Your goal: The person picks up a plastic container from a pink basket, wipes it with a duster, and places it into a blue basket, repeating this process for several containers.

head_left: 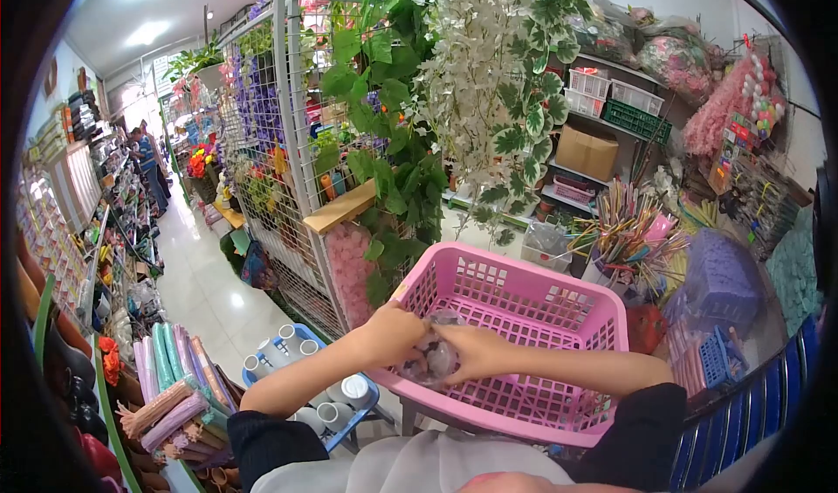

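Observation:
A pink plastic basket (pixel 611 318) with slotted walls stands in front of me. Over its near left corner my left hand (pixel 394 329) and my right hand (pixel 476 351) are close together. Both are closed around a rounded clear plastic package (pixel 426 364) with small dark and pale bits inside; its exact kind is hard to make out. The left fingers press at its top, partly hidden behind the hand. My right fingers and thumb grip its right side.
White wire racks (pixel 301 144) with hanging leaf garlands (pixel 406 144) rise beyond the basket. White cups (pixel 335 414) sit in a blue crate at lower left, near wrapped rolls (pixel 179 379). Bundled sticks (pixel 624 235) stand at right. A person (pixel 150 170) is far down the aisle.

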Demonstrator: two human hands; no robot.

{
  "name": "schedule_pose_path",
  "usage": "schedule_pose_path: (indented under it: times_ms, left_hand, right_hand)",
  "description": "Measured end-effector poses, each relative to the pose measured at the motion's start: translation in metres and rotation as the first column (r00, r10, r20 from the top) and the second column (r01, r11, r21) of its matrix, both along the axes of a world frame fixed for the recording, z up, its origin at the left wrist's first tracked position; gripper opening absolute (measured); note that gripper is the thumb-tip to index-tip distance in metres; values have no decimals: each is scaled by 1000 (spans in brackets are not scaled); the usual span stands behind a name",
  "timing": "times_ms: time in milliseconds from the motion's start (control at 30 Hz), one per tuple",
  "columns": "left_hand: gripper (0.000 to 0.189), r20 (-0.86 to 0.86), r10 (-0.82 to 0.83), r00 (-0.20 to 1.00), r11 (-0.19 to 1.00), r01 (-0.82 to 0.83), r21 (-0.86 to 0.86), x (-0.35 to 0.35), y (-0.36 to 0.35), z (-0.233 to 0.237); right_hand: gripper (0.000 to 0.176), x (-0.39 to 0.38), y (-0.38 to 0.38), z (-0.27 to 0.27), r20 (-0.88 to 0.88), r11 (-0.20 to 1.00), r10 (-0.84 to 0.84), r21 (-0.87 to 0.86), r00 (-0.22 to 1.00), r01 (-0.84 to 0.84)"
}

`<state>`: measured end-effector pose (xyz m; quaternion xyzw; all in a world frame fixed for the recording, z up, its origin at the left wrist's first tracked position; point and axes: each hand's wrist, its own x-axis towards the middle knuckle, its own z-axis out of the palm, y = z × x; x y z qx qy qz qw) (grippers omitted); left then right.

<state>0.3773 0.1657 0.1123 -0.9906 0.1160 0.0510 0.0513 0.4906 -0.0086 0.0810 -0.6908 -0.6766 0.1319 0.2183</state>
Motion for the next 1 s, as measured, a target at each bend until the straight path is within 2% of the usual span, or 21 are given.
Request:
schedule_pose_path:
  times_ms: [33, 67, 133, 167, 200, 233, 267, 300, 333, 367, 400, 433, 500, 533, 633, 767, 867, 900, 967, 1000]
  left_hand:
    - [57, 38, 57, 998, 996, -54, -74, -2, 0, 4]
    - [57, 38, 58, 998, 996, -55, -74, -5, 0, 9]
    - [61, 253, 68, 965, 942, 21, -334, -12, -3, 22]
    - [61, 253, 68, 965, 943, 22, -333, -15, -5, 27]
    - [60, 306, 121, 944, 874, 44, -483, -18, -7, 33]
    - [60, 347, 184, 920, 783, 76, -618, -21, -8, 37]
    - [58, 319, 224, 921, 693, 80, -717, -24, -8, 41]
    - [58, 320, 231, 919, 694, 74, -716, -29, -10, 43]
    - [57, 294, 285, 913, 561, 90, -823, -34, -13, 45]
    - [57, 260, 336, 905, 412, 107, -905, -41, -13, 46]
    - [54, 169, 308, 936, 316, 67, -946, -47, -9, 45]
    - [54, 166, 326, 931, 316, 59, -947, -56, -7, 41]
    - [55, 47, 266, 963, 55, 34, -998, -77, -5, 36]
    - [55, -3, 208, 978, -18, 1, -1000, -94, -6, 40]
    - [53, -113, 187, 976, -221, -71, -973, -149, -14, 45]
    - [52, -142, 383, 913, -202, -67, -977, -229, -24, 40]
    - [50, -178, 534, 827, -306, -7, -952, -296, -35, 29]
    - [50, -187, 568, 801, -304, -6, -953, -320, -41, 26]
    - [51, -208, 693, 691, -336, 53, -940, -369, -57, 22]
    - [52, -258, 737, 625, -352, 29, -936, -393, -69, 26]
  right_hand:
    - [91, 1, -4, 3, 50, 994, -20, 113, 999, 14]
    - [92, 2, -8, 8, 90, 989, -36, 144, 995, 23]
    - [93, -5, -18, 31, 103, 990, -92, 119, 990, 80]
    - [93, -10, -24, 43, 118, 986, -148, 96, 982, 137]
    - [94, -10, -29, 47, 155, 973, -173, 178, 973, 145]
    - [94, -12, -34, 52, 156, 973, -171, 180, 973, 142]
    - [95, -15, -38, 58, 175, 951, -199, 271, 964, 147]
    - [95, -17, -41, 62, 191, 922, -225, 360, 955, 146]
    - [96, -20, -41, 66, 197, 891, -228, 437, 954, 122]
    - [96, -26, -41, 72, 196, 893, -214, 436, 957, 110]
    - [97, -34, -44, 80, 184, 893, -223, 432, 957, 125]
    - [97, -42, -45, 88, 171, 893, -230, 428, 958, 138]
    - [97, -59, -44, 96, 188, 892, -203, 440, 961, 102]
    - [96, -68, -41, 100, 199, 893, -175, 443, 964, 71]
    - [94, -91, -27, 99, 238, 854, -62, 515, 969, -72]
    - [93, -137, -1, 100, 206, 882, 128, 423, 970, -207]
    - [94, -177, 25, 91, 187, 836, 332, 396, 925, -380]
    - [94, -194, 33, 88, 176, 819, 370, 402, 912, -409]
    - [94, -231, 48, 85, 148, 766, 503, 381, 852, -518]
    - [95, -249, 55, 81, 143, 731, 554, 387, 820, -562]
